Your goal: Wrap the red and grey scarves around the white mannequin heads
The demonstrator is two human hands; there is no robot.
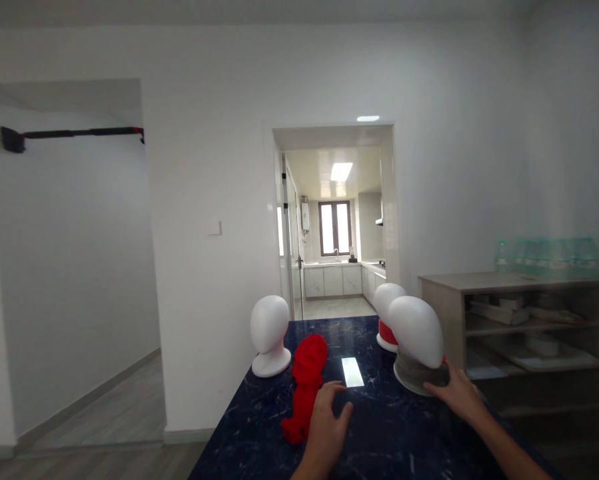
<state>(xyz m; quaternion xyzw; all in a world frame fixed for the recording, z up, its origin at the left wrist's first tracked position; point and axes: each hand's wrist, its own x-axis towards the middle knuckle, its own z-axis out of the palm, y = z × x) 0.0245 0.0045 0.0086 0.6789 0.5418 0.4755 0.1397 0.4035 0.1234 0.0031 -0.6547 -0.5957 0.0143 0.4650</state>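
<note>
A white foam mannequin head [416, 327] stands at the right of the table, with a grey scarf [414, 375] around its neck. My right hand [456, 393] grips the scarf's right side, thumb at the front; some fingertips are hidden behind. A red knitted scarf [309, 380] lies bunched lengthwise left of centre. Beside its near right edge is my left hand [329, 417], fingers curved and apart from the thumb, holding nothing. Behind the right head, another white mannequin head [388, 300] wears a red scarf [386, 333] around its neck. A bare mannequin head [269, 330] stands at left.
The dark blue marbled table [369, 433] reflects a ceiling light. To the right, a wooden shelf unit [479, 283] carries several plastic bottles [554, 257] on top and boxes below. Beyond the table, a doorway leads into a kitchen [334, 280]; another opening is at left.
</note>
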